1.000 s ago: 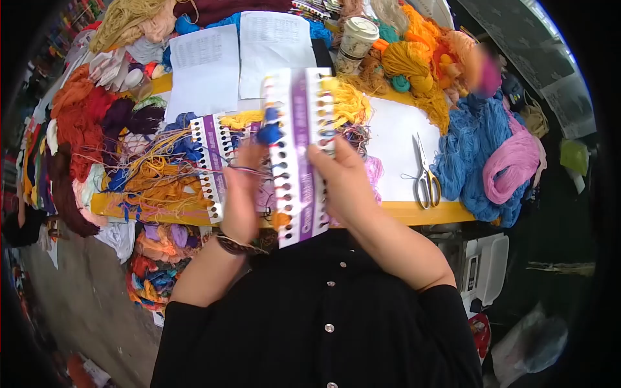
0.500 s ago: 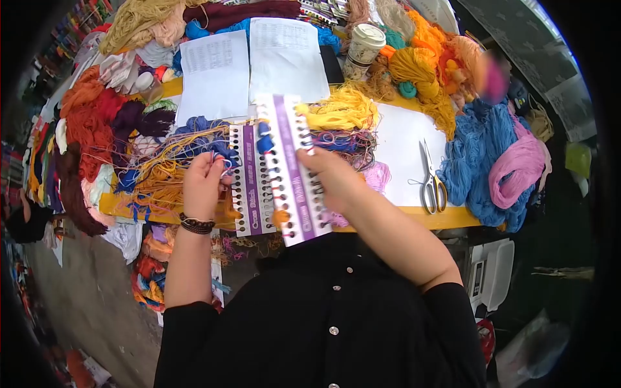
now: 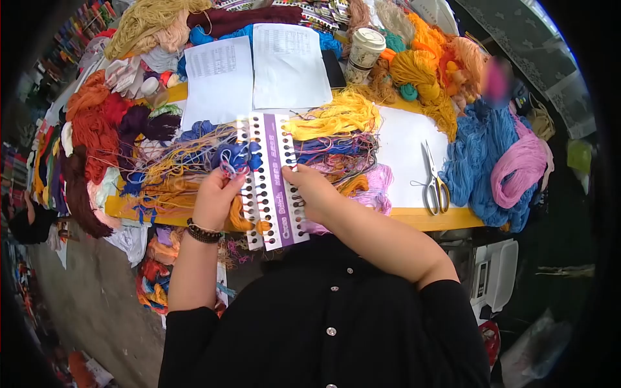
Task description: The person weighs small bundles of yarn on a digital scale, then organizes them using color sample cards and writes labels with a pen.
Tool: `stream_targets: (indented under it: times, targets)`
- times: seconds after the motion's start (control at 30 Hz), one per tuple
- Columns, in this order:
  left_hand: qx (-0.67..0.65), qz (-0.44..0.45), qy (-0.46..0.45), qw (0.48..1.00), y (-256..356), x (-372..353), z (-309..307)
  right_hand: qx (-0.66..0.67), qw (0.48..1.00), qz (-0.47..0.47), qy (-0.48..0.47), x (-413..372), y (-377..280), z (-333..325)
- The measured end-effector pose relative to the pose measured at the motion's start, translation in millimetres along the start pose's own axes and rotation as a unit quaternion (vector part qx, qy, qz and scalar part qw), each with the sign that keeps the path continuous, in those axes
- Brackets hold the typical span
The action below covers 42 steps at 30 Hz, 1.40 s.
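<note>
Two white cards with purple stripes and punched edges lie one over the other, the upper thread card point(image 3: 277, 187) covering most of the lower one. My right hand point(image 3: 312, 189) grips its right edge, fingers partly hidden behind it. At the left edge, my left hand point(image 3: 221, 197) pinches a small loop of blue and pink thread point(image 3: 234, 160). Blue and orange threads are looped through the cards' left holes. Yellow thread point(image 3: 336, 116) and dark mixed strands spread out to the right, and blue and orange strands point(image 3: 171, 171) to the left.
Printed sheets point(image 3: 291, 68), a lidded paper cup point(image 3: 365, 52) and a black phone-like object point(image 3: 334, 68) are behind the cards. Scissors point(image 3: 435, 187) lie right, beside blue skeins point(image 3: 472, 168) and a pink skein point(image 3: 519, 165). Red and dark skeins point(image 3: 90, 155) fill the left.
The upper card has moved left and down onto the other card, now covering most of it. My right hand has moved with it, and my left hand has shifted slightly right.
</note>
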State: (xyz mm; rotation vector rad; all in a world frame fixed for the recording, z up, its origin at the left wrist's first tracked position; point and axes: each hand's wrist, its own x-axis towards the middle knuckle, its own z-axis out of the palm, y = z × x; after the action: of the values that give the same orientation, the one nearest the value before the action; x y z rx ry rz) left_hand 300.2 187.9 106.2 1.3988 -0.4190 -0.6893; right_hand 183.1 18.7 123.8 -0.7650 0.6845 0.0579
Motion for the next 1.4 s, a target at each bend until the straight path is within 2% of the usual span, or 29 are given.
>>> stream_targets:
  times: [0.07,0.13,0.17,0.2,0.23,0.27,0.3,0.37,0.47,0.53,0.57,0.6,0.67,0.73,0.77,0.8,0.87,0.9,0.97,1.0,1.07,1.13,1.2,1.27,1.33,1.4]
  targets:
    - [-0.041,0.011,-0.009,0.999,6.9,-8.0,9.9,0.049,0.997,-0.045,-0.031,-1.5,5.0,5.2]
    - [0.216,0.082,0.064,0.971,13.4,-14.0,4.7,-0.043,0.988,-0.142,0.042,-8.8,-8.4,9.0]
    - [0.155,0.171,0.105,0.967,20.8,-21.2,13.9,-0.07,0.984,-0.157,0.055,-16.2,-26.6,9.2]
    - [0.2,0.229,0.147,0.941,36.7,-35.6,22.7,-0.049,0.976,-0.206,0.043,-24.0,-46.4,9.9]
    - [0.232,0.323,0.181,0.9,36.4,-46.5,27.7,-0.061,0.973,-0.214,0.054,-47.3,-71.7,19.6]
    - [0.314,0.47,0.148,0.812,39.5,-52.5,29.4,-0.105,0.959,-0.261,0.04,-51.5,-85.3,15.9]
    - [0.384,0.485,-0.01,0.786,44.6,-60.1,32.4,-0.117,0.943,-0.312,-0.017,-65.4,-100.4,19.0]
    - [0.37,0.535,-0.188,0.736,24.7,-63.5,54.0,-0.098,0.904,-0.408,-0.079,-103.1,-118.4,40.0]
    - [0.509,0.449,-0.232,0.697,7.9,-45.9,74.4,-0.146,0.875,-0.452,-0.093,-154.3,-135.5,50.6]
    - [0.345,0.386,-0.15,0.842,20.2,-0.9,57.8,-0.158,0.859,-0.484,-0.06,-164.6,-147.9,35.9]
    - [0.256,0.348,-0.106,0.896,29.4,26.5,45.4,-0.202,0.845,-0.496,0.013,-167.4,-154.8,20.0]
    - [0.163,0.305,-0.062,0.936,36.8,47.9,32.6,-0.204,0.841,-0.498,0.05,-165.6,-165.0,-0.3]
    - [-0.013,0.249,-0.049,0.967,42.4,64.4,-4.4,-0.201,0.84,-0.479,0.157,-162.6,-186.8,-57.9]
    - [-0.15,0.176,-0.079,0.97,31.7,73.2,-47.9,-0.137,0.831,-0.471,0.263,-163.8,-205.1,-110.7]
    - [-0.165,0.152,-0.076,0.972,20.4,77.9,-74.6,-0.15,0.842,-0.463,0.235,-172.3,-209.1,-125.9]
    - [0.084,0.167,-0.007,0.982,-8.3,99.5,-122.7,-0.141,0.836,-0.463,0.258,-174.4,-218.4,-157.8]
    - [0.07,0.147,0.09,0.983,6.5,82.9,-126.6,-0.131,0.81,-0.472,0.321,-180.6,-231.7,-211.2]
    - [-0.192,0.115,0.113,0.968,43.5,54.6,-106.3,-0.056,0.762,-0.479,0.432,-179.7,-232.1,-211.6]
    - [-0.302,0.033,-0.043,0.952,57.4,53.2,-167.3,-0.057,0.777,-0.474,0.411,-192.1,-245.3,-270.1]
    - [-0.34,0.029,0.012,0.94,63.3,52.5,-205.1,-0.06,0.777,-0.465,0.419,-197.9,-251.0,-294.8]
    - [-0.376,0.05,0.214,0.9,68.5,48.7,-259.8,-0.001,0.781,-0.449,0.434,-205.8,-243.8,-295.6]
    - [-0.382,0.056,0.327,0.863,63.3,43.9,-295.4,-0.001,0.798,-0.451,0.399,-196.5,-237.9,-313.2]
    - [-0.371,0.032,0.36,0.856,42.0,39.7,-289.3,-0.02,0.844,-0.434,0.315,-166.5,-218.1,-297.9]
    - [-0.346,-0.017,0.298,0.889,16.3,41.1,-244.4,-0.067,0.875,-0.369,0.307,-135.9,-183.3,-234.3]
    - [-0.289,-0.053,0.16,0.942,14.8,33.5,-144.6,-0.145,0.895,-0.347,0.238,-105.5,-136.3,-151.9]
    - [-0.206,-0.026,0.059,0.976,39.6,15.6,-29.8,-0.187,0.908,-0.335,0.166,-83.9,-94.3,-86.9]
